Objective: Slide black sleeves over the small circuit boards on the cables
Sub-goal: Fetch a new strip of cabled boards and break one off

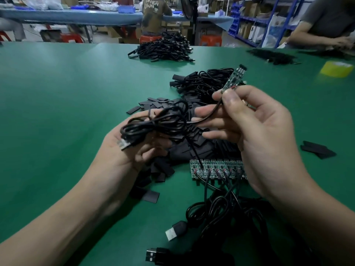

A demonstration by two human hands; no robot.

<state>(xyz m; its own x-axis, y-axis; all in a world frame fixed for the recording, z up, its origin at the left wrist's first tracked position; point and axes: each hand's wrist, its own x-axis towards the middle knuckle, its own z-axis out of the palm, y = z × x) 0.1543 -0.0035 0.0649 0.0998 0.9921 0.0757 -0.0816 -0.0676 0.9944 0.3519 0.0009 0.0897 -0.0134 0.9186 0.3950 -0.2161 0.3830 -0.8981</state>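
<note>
the right hand [259, 135] pinches the board [233, 79] by its wired end between thumb and forefinger. the bare length stands clear above the fingertips, likely so it is free to take a sleeve. the left hand [134, 146] lies palm up, fingers loosely curled round the coiled cable [153, 123], which gathers the slack aside. loose sleeves [192, 148] lie heaped just below and between both sets of fingers, within easy reach. no tray holds them; a far blue bin [125, 9] hides its contents.
</note>
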